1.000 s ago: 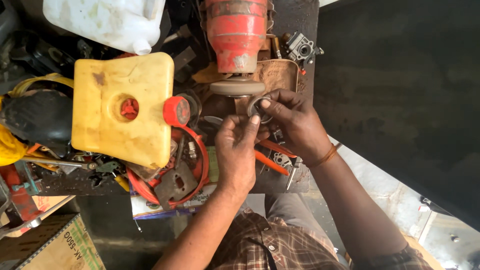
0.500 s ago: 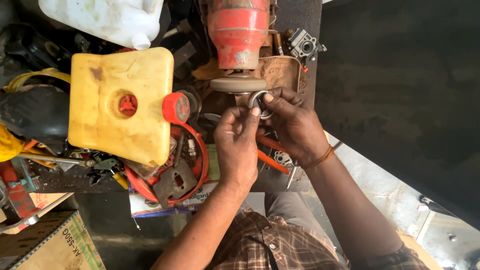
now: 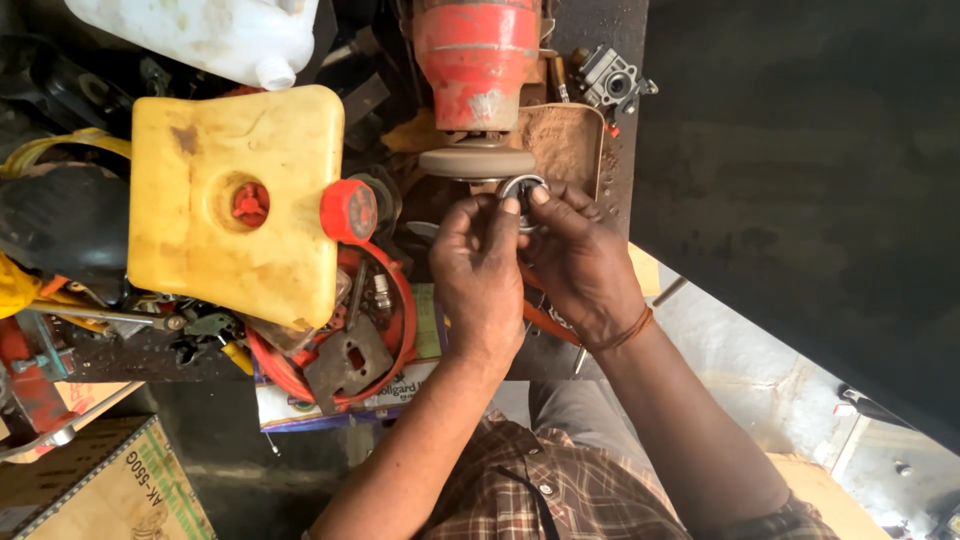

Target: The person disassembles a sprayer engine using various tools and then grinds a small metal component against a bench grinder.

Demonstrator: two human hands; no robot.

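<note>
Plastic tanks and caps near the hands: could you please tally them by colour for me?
Yellow tank: 1
White tank: 1
Red caps: 2, one beside the yellow tank's edge and one in its recess
Total: 4
The left hand and right hand together hold a small metal ring.

What I can't make out over the bench

My left hand (image 3: 480, 275) and right hand (image 3: 578, 262) cover most of the small metal ring (image 3: 522, 188), so only its upper arc shows past my fingertips. The red motor housing (image 3: 478, 50) and the white jug (image 3: 205, 35) run off the top edge. The cardboard box (image 3: 110, 490) is cropped at the bottom left. The small parts under the yellow tank (image 3: 235, 200) are too cluttered to tell apart.
</note>
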